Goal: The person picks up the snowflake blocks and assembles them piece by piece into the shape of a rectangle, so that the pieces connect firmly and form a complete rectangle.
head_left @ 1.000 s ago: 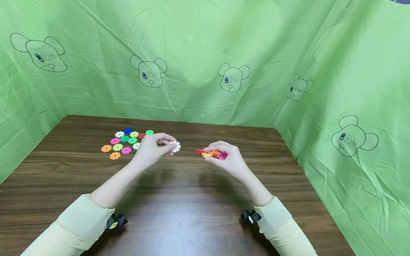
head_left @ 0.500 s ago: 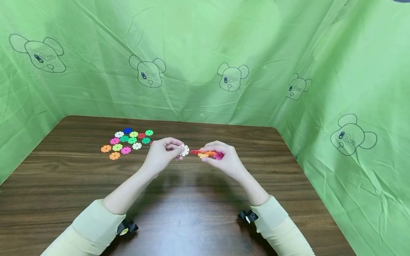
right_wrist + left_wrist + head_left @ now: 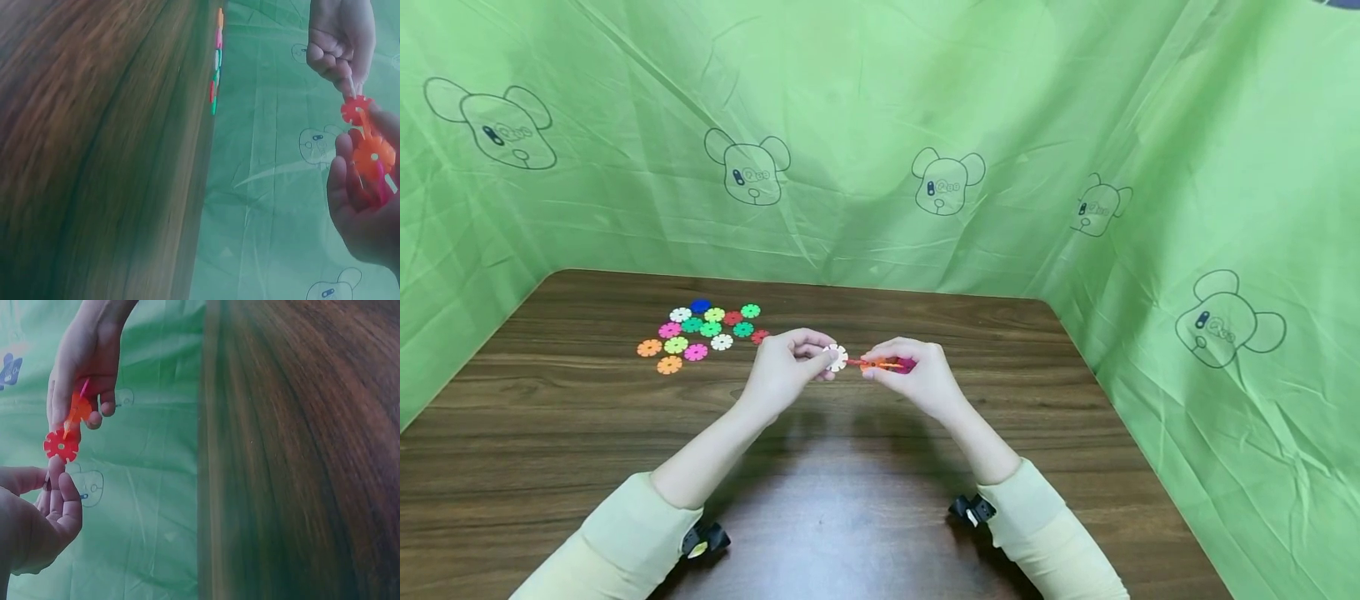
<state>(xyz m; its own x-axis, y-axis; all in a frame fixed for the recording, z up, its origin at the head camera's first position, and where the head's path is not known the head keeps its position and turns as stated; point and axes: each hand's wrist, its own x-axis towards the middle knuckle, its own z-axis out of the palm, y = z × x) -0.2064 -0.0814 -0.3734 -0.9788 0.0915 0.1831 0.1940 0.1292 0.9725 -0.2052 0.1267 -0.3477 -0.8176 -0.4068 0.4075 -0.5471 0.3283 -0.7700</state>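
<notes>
My left hand (image 3: 784, 368) pinches a white notched plastic disc (image 3: 838, 357) between thumb and fingers. Facing it, my right hand (image 3: 922, 377) grips a short chain of interlocked discs. The chain's end is a red disc (image 3: 60, 447), pointing at the left hand. Behind it comes an orange disc (image 3: 373, 155), then a pink one (image 3: 382, 187) deeper in the right hand, partly hidden by the fingers. In the right wrist view the white disc is seen edge-on, its edge right at the red disc's rim. Both hands are held over the middle of the table.
Loose notched discs in several colours lie flat at the back left of the wooden table (image 3: 587, 417), among them an orange disc (image 3: 669, 365), a blue disc (image 3: 701, 306) and a red disc (image 3: 760, 336). Green cloth (image 3: 850, 100) hangs behind and at both sides.
My left hand has brought the white disc rightward, away from the loose discs, up to the chain's red end. The right hand has shifted slightly left and turned the chain more edge-on.
</notes>
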